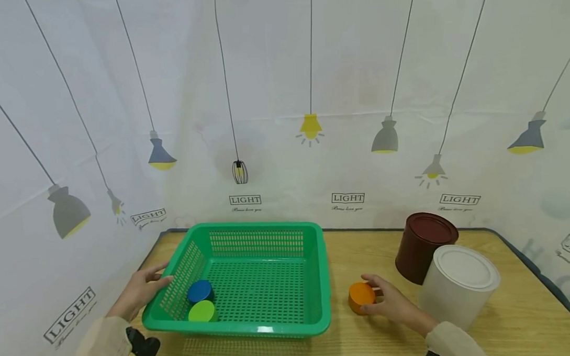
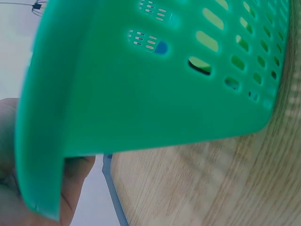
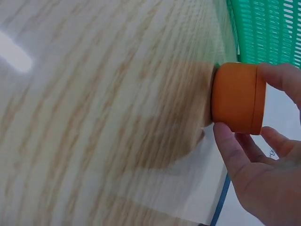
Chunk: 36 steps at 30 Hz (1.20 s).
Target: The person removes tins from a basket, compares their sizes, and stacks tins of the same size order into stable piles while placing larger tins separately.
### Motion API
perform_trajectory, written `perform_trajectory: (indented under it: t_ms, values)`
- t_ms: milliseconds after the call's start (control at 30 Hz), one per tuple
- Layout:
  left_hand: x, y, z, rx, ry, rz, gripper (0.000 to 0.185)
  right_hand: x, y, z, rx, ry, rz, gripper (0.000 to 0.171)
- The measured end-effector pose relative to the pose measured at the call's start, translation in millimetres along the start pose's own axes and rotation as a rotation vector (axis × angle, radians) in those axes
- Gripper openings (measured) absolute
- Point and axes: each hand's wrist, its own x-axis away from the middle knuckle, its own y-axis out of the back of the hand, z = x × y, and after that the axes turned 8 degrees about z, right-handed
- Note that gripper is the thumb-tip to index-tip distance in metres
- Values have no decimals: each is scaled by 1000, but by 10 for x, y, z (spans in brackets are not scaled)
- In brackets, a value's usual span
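Green basket [image 2: 117, 103], close up, with its slotted side beside the wood-grain tabletop [image 2: 202, 183]. Yellow-green [image 2: 202, 64] and blue [image 2: 161, 47] patches show through the slots. At lower left, the left hand [image 2: 11, 200] grips the rim [image 2: 37, 141], visible on both sides of it. A bluish edging [image 2: 114, 193] borders the tabletop; a pale backdrop [image 2: 14, 56] stands beyond.

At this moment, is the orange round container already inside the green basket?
No, in the head view the orange container is outside the green basket, pinched by the right hand.
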Motion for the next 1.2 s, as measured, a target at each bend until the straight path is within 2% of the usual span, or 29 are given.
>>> perform_trajectory:
  t_ms: [100,300,700,1000,1200]
  values:
    - [-9,4,-2,20,15,5,65,13,24,17,15,-9,-6,74]
    - [-3,-6,1,43,5,11,63,50,122,148,22,-7,-13,73]
    - [13,-15,-2,29,1,-2,64,23,327,614,77,144,-89,62]
    - [22,-31,7,21,-2,-17,64,-229,240,1012,26,244,-54,54]
    - [24,-33,2,15,-8,-17,63,-470,83,1322,41,343,26,51]
